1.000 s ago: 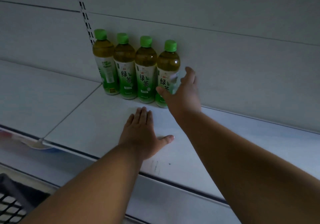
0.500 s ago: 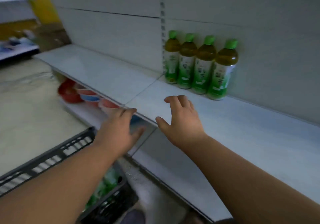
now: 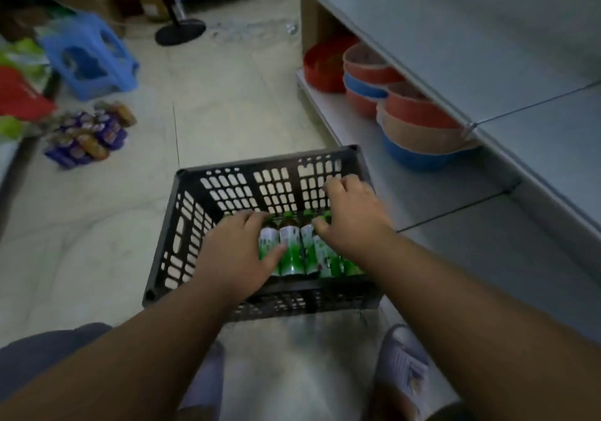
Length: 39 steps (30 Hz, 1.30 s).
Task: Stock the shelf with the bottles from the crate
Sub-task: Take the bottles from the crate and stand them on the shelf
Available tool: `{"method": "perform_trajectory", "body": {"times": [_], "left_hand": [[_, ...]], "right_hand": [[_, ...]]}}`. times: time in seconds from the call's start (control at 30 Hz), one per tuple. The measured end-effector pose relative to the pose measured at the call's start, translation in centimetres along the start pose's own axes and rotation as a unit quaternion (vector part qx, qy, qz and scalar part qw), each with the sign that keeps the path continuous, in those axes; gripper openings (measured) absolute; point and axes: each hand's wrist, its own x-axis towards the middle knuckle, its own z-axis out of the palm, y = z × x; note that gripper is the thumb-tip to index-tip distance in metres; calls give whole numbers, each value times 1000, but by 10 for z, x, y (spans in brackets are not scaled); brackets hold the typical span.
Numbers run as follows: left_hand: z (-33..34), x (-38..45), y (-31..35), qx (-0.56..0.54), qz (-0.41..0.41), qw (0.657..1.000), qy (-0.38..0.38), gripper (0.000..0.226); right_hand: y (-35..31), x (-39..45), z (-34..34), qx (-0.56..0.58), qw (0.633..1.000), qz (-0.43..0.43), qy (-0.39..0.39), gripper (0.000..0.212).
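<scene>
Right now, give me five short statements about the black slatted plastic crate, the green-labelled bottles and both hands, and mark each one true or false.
1. The black slatted plastic crate stands on the floor beside the grey shelf unit. True.
2. The green-labelled bottles stand upright in the crate. False: they lie on their sides.
3. Both the left hand and the right hand reach into the crate. True.
4. The crate holds red bowls. False: the stacked red and blue plastic bowls sit on the lower shelf.
5. A blue plastic stool stands on the floor. True.
</scene>
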Motion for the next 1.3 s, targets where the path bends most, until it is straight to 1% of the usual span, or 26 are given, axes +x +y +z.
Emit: {"method": "perform_trajectory", "body": {"times": [0.13,0.23,0.3,0.37,0.47,0.53,0.63,0.73,0.77,0.8,0.83,0.9,0.97,1.03,1.1,1.2,1.23,1.3], "left_hand": [[63,15,-18,-26,-29,998,-45,69],[98,23,-17,-45,-71,993,-85,75],[112,27,-13,-49,-96,989,-100,81],[122,29,-11,-45,-103,987,-110,89],[134,29,-12,-56,-101,989,-89,97],[135,26,-13,-52,-103,991,-70,100],[132,27,-12,-46,-101,991,-78,105],[134,29,-10,-50,-106,990,-80,107],[134,30,-10,-53,-108,990,-79,108],[135,30,-11,-56,-107,990,-78,108],[135,30,-11,-58,-106,989,-80,108],[136,31,-11,-58,-106,988,-91,109],[135,32,-11,-58,-109,988,-97,109],[135,33,-11,-60,-111,986,-108,109],[135,33,-11,-63,-112,985,-114,110],[134,33,-11,-58,-110,985,-121,111],[133,32,-11,-56,-108,985,-122,111],[133,31,-11,-58,-107,985,-121,111]], "right_hand": [[6,38,60,-6,996,26,-87,59],[13,56,87,-4,987,56,-148,66],[16,63,100,8,982,78,-170,70],[18,70,114,19,979,94,-182,71],[24,87,140,15,969,129,-209,79],[32,102,155,-5,955,163,-249,84],[43,123,172,-39,933,190,-303,75],[46,139,195,-82,935,170,-300,68],[45,144,202,-99,932,168,-307,71],[43,148,209,-111,929,173,-309,79],[42,150,216,-112,928,185,-305,91],[38,148,225,-84,935,202,-279,113],[41,150,231,-34,945,195,-261,118],[48,153,231,39,940,207,-268,118],[52,154,226,102,932,208,-278,111],[55,153,217,179,924,172,-292,82],[54,151,213,203,921,159,-293,78],[49,145,203,245,917,137,-285,79]]}}
